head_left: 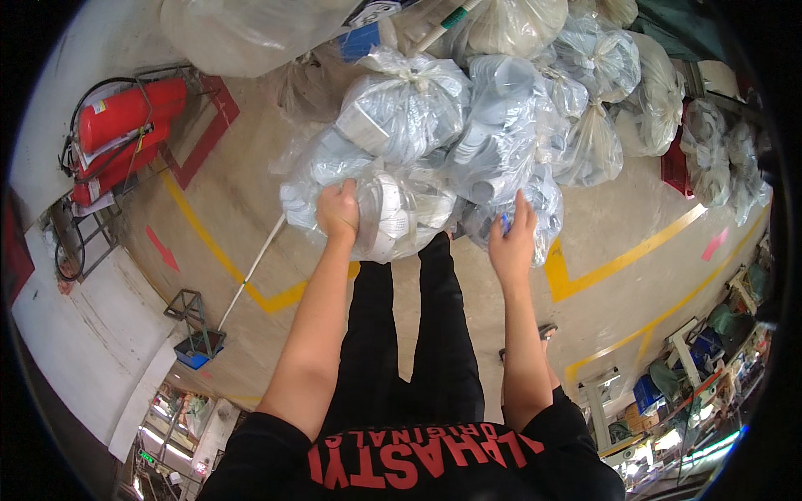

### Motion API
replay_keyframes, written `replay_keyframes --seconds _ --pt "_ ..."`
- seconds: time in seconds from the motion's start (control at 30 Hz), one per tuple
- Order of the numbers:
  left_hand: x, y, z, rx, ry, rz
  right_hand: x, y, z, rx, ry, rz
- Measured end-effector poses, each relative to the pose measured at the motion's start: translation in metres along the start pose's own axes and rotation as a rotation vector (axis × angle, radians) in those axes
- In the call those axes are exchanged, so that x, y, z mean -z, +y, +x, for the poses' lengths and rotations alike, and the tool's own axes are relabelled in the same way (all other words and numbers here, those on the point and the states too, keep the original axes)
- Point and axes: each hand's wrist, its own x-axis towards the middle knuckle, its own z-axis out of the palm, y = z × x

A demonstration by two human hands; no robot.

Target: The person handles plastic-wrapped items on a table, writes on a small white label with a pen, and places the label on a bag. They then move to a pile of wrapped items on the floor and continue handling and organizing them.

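Observation:
My left hand is closed on the side of a clear plastic bag that holds round white pieces with printed labels. My right hand is raised to the right of that bag, in front of another clear bag of pale parts. A small blue thing shows between its thumb and fingers; its kind is too small to make out. Just beyond my hands are piled a knotted bag of white parts and a bag of grey-white cup-shaped parts.
More filled bags lie farther back and to the right. Red fire extinguishers stand at the left by a white wall. Yellow lines mark the floor. A thin white pole leads to a small metal stand. Workbenches line the lower right.

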Motion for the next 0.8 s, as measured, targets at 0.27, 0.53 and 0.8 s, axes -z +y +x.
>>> replay_keyframes --seconds 0.27,0.53,0.8 --pt "0.005 0.002 -0.002 -0.006 -0.088 0.054 -0.029 0.003 -0.157 -0.231 -1.143 -0.538" --pt "0.010 0.003 -0.009 -0.042 -0.117 0.046 -0.045 0.001 -0.180 -0.306 -1.106 -0.544" --pt "0.007 0.001 -0.014 -0.038 -0.092 0.011 -0.048 0.001 -0.194 -0.360 -1.075 -0.528"
